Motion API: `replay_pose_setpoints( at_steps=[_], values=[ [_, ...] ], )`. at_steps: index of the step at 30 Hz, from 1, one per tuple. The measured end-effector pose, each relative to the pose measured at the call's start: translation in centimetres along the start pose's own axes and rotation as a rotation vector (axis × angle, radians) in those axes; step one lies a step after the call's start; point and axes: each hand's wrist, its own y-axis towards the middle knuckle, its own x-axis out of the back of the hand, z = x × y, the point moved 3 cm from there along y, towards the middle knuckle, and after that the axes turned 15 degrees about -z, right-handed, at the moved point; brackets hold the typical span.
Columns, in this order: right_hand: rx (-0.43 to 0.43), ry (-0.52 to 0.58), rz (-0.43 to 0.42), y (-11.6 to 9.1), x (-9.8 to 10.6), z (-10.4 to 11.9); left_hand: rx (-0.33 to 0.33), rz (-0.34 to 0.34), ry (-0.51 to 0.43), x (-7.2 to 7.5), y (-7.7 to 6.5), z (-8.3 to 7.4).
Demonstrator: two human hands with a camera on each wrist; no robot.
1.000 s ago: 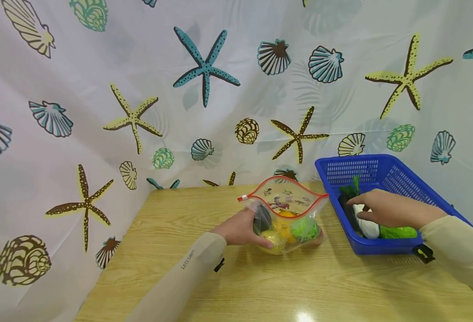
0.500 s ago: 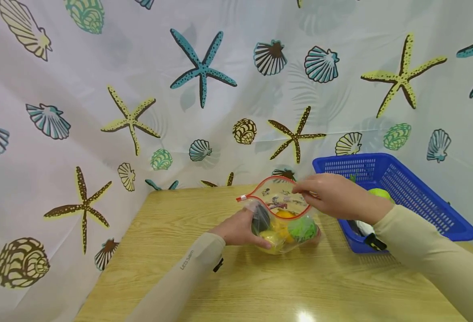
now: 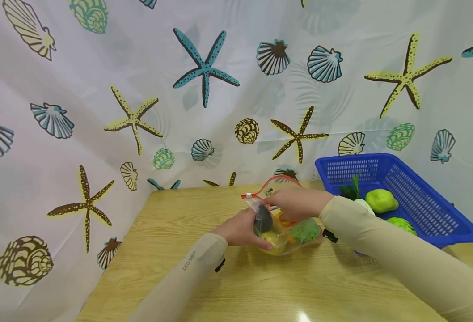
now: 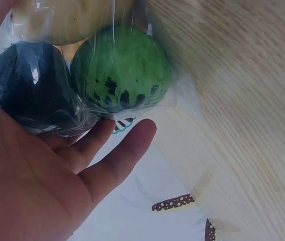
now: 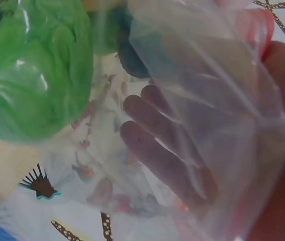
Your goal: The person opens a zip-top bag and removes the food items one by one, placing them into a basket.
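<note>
My left hand (image 3: 242,228) holds a clear zip bag (image 3: 254,203) with a red rim from its left side, thumb in front and other fingers behind. Through the plastic show a dark rounded item (image 4: 31,83), a green ball-shaped one with dark marks (image 4: 124,70), a tan one (image 4: 69,20) and a yellow one (image 3: 274,241). A leafy-looking green item (image 5: 31,75) lies toward the right. My right hand (image 3: 298,203) reaches through the bag's mouth. In the right wrist view, its fingers (image 5: 157,150) extend straight inside, seen through the plastic with nothing visible held.
A blue plastic basket (image 3: 462,230) stands on the wooden table (image 3: 172,214) at the right, holding a yellow-green fruit (image 3: 381,200), a leafy green sprig (image 3: 353,188) and other produce partly behind my right sleeve. A white shell-and-starfish cloth (image 3: 228,147) hangs behind the table.
My right hand has moved left from over the basket to the bag's mouth, then down into the bag. The left hand keeps its hold on the bag's side.
</note>
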Motion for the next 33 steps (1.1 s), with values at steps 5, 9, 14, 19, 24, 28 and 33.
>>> replay_pose_setpoints(
  at_steps=[5, 9, 14, 19, 24, 28, 33],
  values=[
    [-0.047, 0.068, 0.046, 0.7, -0.7, 0.3, 0.007, -0.008, 0.006, 0.1, -0.1, 0.0],
    [-0.063, 0.085, 0.057, 1.0, -1.4, -0.1, 0.025, -0.006, 0.015, 0.2, -0.2, 0.2],
    [-0.063, 0.117, 0.058, 1.0, -1.9, -0.4, 0.041, -0.002, 0.029, 0.2, -0.3, 0.4],
    [-0.068, 0.138, 0.063, 0.9, -2.1, -0.5, 0.05, 0.013, 0.004, 0.2, -0.4, 0.4],
    [-0.1, 0.131, 0.08, 0.8, -2.5, -0.6, 0.029, 0.012, -0.026, 0.2, -0.5, 0.2],
    [-0.094, 0.125, 0.08, 0.8, -2.7, -0.7, 0.007, 0.007, -0.041, 0.3, -0.5, 0.1],
    [-0.065, 0.167, 0.08, 0.6, -2.7, -0.5, -0.008, 0.009, -0.044, 0.3, -0.5, 0.1]
  ],
)
